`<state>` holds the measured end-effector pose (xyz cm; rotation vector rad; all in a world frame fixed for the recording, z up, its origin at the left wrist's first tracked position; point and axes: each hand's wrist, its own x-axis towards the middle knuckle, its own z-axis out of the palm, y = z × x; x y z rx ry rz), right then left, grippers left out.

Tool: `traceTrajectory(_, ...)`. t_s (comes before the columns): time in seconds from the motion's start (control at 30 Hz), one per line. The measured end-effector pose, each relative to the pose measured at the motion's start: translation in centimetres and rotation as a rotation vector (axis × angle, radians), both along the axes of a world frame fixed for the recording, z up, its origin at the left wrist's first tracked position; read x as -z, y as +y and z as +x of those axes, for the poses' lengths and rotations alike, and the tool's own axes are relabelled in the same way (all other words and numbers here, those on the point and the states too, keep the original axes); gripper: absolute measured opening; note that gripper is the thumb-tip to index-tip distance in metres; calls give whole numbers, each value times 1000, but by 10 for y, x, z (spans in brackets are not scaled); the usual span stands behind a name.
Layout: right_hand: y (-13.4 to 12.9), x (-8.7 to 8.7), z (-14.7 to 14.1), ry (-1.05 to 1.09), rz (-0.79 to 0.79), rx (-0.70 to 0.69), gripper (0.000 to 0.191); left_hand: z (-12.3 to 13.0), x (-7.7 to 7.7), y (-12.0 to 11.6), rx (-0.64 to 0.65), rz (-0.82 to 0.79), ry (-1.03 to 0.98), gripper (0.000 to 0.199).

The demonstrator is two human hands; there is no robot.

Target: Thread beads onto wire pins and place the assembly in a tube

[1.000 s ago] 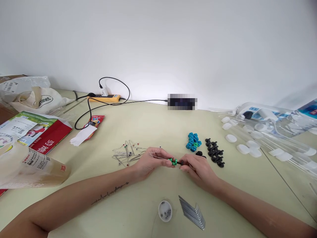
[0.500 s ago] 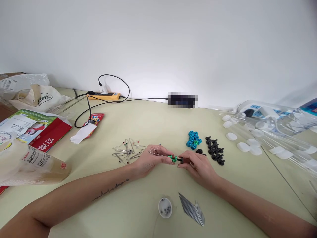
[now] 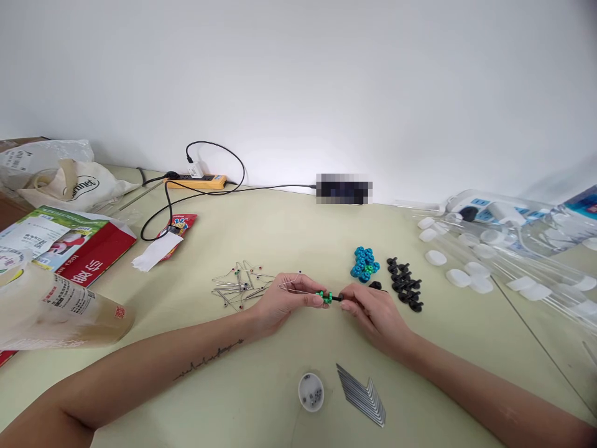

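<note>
My left hand [image 3: 282, 303] pinches a small green fitting [image 3: 326, 297] between thumb and fingers. Thin metal wire [image 3: 295, 289] runs back from it over the hand. My right hand [image 3: 375, 311] is closed on a black thumbscrew [image 3: 339, 298], whose dark shaft points into the green fitting; how deep it sits I cannot tell. Behind my left hand lies a loose pile of metal wire pieces [image 3: 237, 287] with small coloured ends. Beyond my right hand are a cluster of blue fittings [image 3: 361, 269] with a green one among them, and rows of black thumbscrews [image 3: 405, 283].
Nearer me stand a white cup of small metal parts [image 3: 310, 374] and a row of hex keys [image 3: 361, 395]. White caps [image 3: 476, 277] and clear tubes lie right. On the left are a drink cup [image 3: 93, 308], a red bag [image 3: 97, 252] and a power strip [image 3: 200, 182].
My right fingertips have shifted around the black thumbscrew and now cover more of its head. My left hand keeps the green fitting in nearly the same place.
</note>
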<state>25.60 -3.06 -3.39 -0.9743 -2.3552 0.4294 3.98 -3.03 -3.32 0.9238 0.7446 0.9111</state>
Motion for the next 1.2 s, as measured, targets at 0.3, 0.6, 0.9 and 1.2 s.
traceTrajectory(0.3,2,1,-1,30,36,-28,12,0,1,-1,19,8,-2,21)
traceTrajectory(0.6,3,4,-1,27,36,-68,11,0,-1,1,35,7,2,20)
traceTrajectory(0.9,2,5,0,19,49,-67,18,0,-1,0,39,12,4,20)
traceTrajectory(1.2,2,6,-1,21,89,-23,10,0,-3,-1,33,2,19,20)
